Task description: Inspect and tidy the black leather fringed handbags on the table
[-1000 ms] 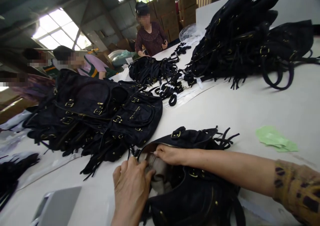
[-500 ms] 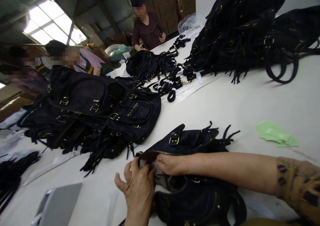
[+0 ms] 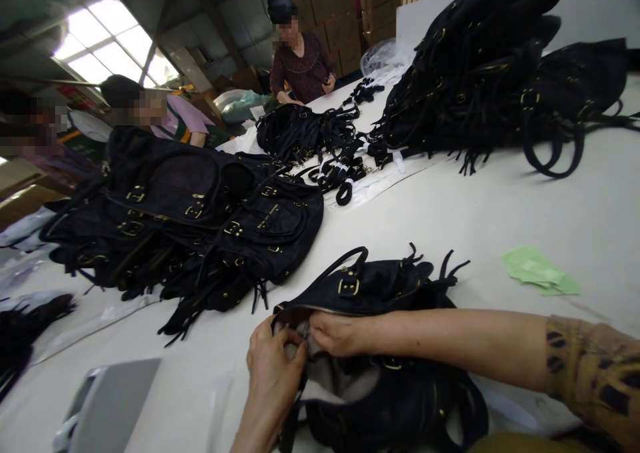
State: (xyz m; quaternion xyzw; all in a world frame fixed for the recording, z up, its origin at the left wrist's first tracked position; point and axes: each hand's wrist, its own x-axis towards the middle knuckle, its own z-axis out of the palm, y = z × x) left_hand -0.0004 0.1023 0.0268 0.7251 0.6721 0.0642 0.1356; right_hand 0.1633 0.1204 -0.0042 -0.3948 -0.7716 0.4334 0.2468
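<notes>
A black handbag point(image 3: 380, 399) with brass buckles and a pale grey-brown lining point(image 3: 340, 376) lies in front of me, its zipped mouth spread apart. My left hand point(image 3: 275, 363) is closed on the left end of the mouth, fingers over the rim and thumb pressed toward the forefinger at the lining. From the right, my right hand point(image 3: 335, 333) reaches into the mouth below the zipper point(image 3: 325, 310). Its fingers are curled, and the fingertips and whatever they hold are hidden. One handle point(image 3: 345, 256) stands up at the bag's far side.
Black bags are heaped at left point(image 3: 175, 206) and far right point(image 3: 450, 99). Bundled black straps point(image 3: 345, 173) lie between them. Green paper pieces point(image 3: 540, 269) lie to the right, a grey case-like object point(image 3: 115, 399) at lower left. Across the table stands a person point(image 3: 303, 63); others are further left.
My left hand's raised fingers have come down and closed on the bag's rim. The bag's mouth gapes wider at the near side, and its handle has risen. My right hand stays inside.
</notes>
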